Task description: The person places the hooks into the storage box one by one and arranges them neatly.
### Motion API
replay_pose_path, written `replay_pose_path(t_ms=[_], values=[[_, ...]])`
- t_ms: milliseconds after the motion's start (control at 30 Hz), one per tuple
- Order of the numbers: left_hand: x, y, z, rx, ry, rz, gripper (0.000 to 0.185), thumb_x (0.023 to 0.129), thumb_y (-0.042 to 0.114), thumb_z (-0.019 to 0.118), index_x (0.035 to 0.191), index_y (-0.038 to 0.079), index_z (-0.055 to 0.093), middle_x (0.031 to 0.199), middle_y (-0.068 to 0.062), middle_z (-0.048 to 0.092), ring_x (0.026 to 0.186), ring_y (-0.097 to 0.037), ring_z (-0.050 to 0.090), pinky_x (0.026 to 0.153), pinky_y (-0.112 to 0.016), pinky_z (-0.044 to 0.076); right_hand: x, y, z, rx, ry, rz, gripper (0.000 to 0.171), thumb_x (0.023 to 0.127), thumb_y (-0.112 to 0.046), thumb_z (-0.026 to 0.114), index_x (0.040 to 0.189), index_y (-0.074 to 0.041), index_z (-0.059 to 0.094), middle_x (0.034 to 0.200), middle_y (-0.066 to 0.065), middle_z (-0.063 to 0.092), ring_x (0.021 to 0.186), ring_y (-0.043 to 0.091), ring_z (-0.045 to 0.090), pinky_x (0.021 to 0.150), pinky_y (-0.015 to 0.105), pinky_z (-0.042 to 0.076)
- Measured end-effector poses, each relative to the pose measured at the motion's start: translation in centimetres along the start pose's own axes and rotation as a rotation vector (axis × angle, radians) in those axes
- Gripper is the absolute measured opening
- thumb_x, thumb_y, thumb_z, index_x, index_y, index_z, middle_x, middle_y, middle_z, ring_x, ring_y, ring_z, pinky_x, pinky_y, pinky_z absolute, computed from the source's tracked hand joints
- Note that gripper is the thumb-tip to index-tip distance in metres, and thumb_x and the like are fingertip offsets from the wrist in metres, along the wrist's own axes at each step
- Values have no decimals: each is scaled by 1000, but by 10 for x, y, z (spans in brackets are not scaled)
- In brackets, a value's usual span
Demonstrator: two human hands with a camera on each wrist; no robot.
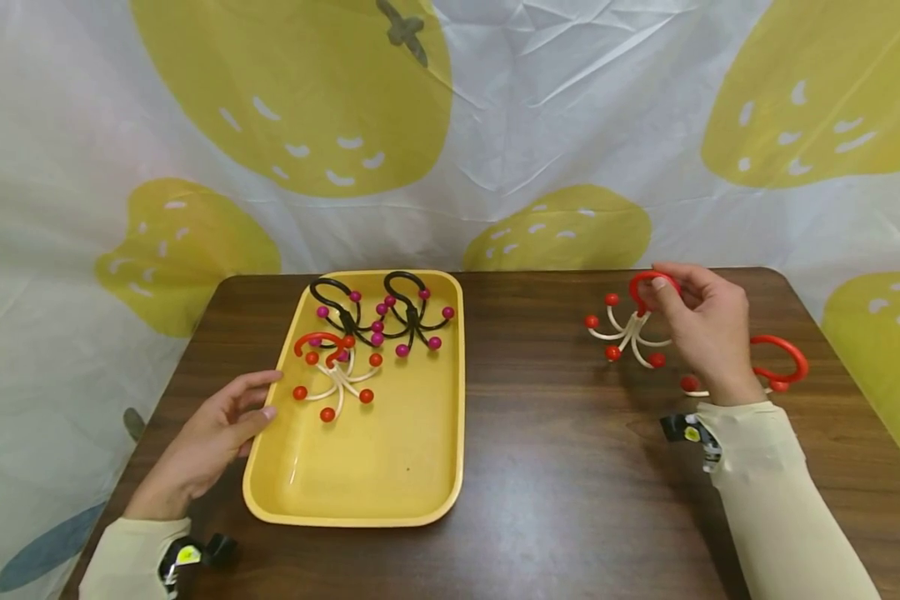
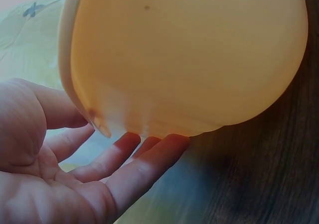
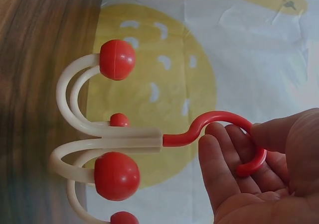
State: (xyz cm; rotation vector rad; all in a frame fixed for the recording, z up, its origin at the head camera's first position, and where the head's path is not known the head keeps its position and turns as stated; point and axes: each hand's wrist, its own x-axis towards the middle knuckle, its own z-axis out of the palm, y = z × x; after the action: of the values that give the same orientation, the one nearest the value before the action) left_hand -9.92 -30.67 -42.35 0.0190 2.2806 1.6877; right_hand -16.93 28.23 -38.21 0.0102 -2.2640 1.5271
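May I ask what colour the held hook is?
The hook is red, clearest in the right wrist view.

The left sleeve and right sleeve are both cream; at each cuff sits a small black camera with a bright yellow patch.

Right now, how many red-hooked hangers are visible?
3: one hanger in the yellow tray, another in the right hand, a third on the table, partly behind that wrist; more may be hidden.
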Motion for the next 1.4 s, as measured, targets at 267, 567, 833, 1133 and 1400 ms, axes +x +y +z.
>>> replay_pose_path(t_ms=[267,567,833,1133,1400], values=[[2,1,0,-14,-10,-17,59,109,10,58,162,7,33,150,-33,48,100,-20,75,75,-43,66,-3,-19,3,77,-1,-35,28,103,-13,69,125,4,72,96,-16,80,87,1,78,76,15,60],[2,-1,-1,9,-4,-50,61,109,11,59,163,10,32,151,-32,48,101,-21,74,75,-42,66,-10,-47,13,133,-53,-122,26,101,-8,70,125,2,74,96,-10,81,86,5,79,80,16,60],[3,1,-1,7,-9,-38,60,109,9,58,163,9,33,150,-32,48,102,-23,74,74,-43,66,-13,-68,26,155,-101,-180,24,101,-5,70,123,3,74,95,-9,82,87,6,79,82,17,61],[3,1,-2,25,-3,-41,60,109,8,57,163,9,33,149,-33,49,101,-25,74,73,-42,66,-15,-87,46,276,-159,-210,22,100,-1,70,120,5,75,94,-4,82,88,9,80,83,21,62],[5,0,-2,19,-9,-40,60,109,9,57,163,9,32,147,-33,49,98,-23,73,71,-40,65,-21,-101,67,270,-196,-253,22,100,1,67,120,7,74,95,-6,82,88,8,80,81,22,62]])
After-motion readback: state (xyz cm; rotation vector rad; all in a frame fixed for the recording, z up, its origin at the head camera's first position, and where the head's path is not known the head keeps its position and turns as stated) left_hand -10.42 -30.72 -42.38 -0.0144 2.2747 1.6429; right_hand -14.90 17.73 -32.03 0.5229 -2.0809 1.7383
